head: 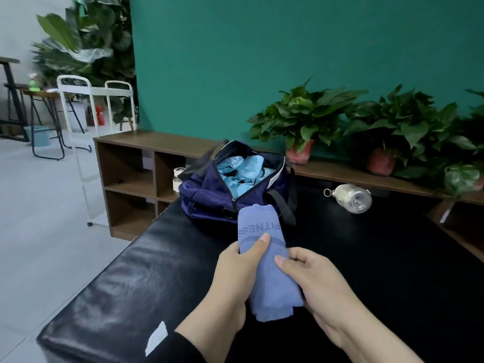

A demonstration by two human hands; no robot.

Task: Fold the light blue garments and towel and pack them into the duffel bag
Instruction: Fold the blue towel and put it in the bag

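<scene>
A folded blue towel [264, 260] marked "FITNESS" is held above the black bench [125, 284], its far end pointing at the bag. My left hand [235, 273] grips its left side with the thumb on top. My right hand [314, 279] grips its right side, fingers curled round it. The navy duffel bag [207, 195] stands unzipped at the bench's far end. Light blue garments [242, 170] lie crumpled inside it.
A clear water bottle [352, 197] lies on its side to the right of the bag. A small jar [178, 176] stands behind the bag on the left. A wooden shelf unit [131, 166] with potted plants [301, 124] runs along the green wall. A white rack [86, 132] stands on the left.
</scene>
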